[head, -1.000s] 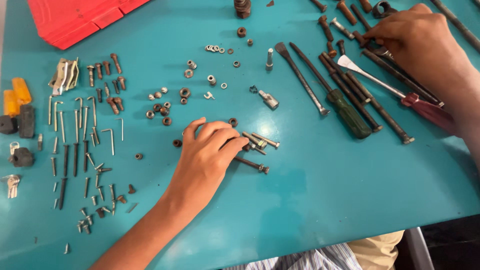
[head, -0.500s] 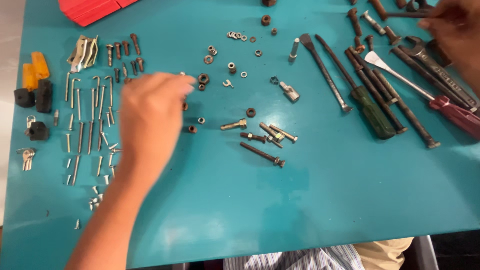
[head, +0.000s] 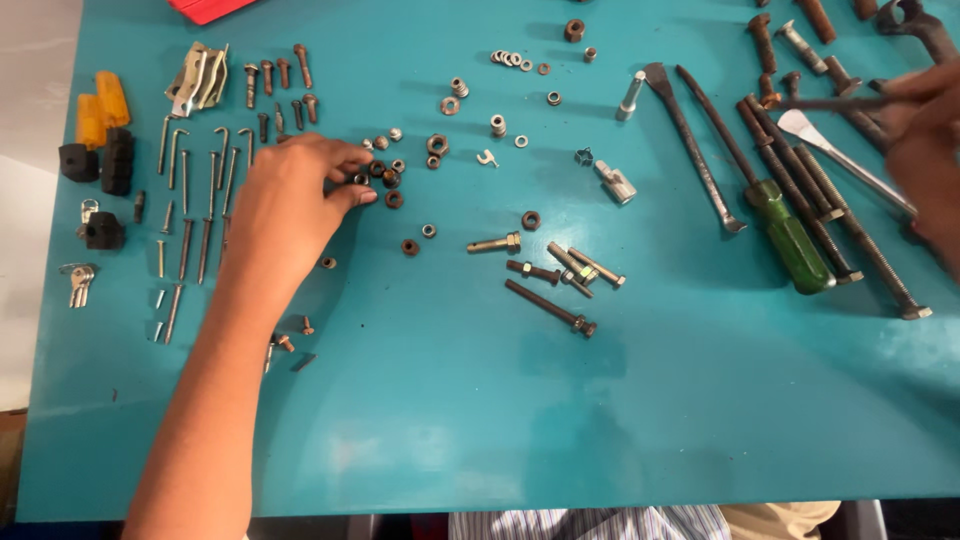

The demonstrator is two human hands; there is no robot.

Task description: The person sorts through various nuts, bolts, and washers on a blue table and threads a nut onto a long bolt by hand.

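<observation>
My left hand (head: 285,205) reaches over the teal table (head: 420,400) to a cluster of dark nuts (head: 385,180). Its thumb and fingertips pinch a small nut (head: 361,180) at the cluster's left edge. My right hand (head: 925,150) is at the far right edge, partly cut off. It grips a thin dark rod (head: 830,103) that points left over a row of long rusty bolts (head: 810,185). A group of loose bolts (head: 560,270) lies in the middle, away from both hands.
Rows of nails and screws (head: 195,215) lie under and left of my left wrist. Black and orange blocks (head: 100,140) and keys (head: 78,282) sit at the left edge. A green-handled screwdriver (head: 790,235), washers (head: 510,60) and a red box corner (head: 205,8) are also there.
My left hand left the middle bolts, swung left and now pinches at the nut cluster. My right hand shifted toward the right edge. The view moved closer.
</observation>
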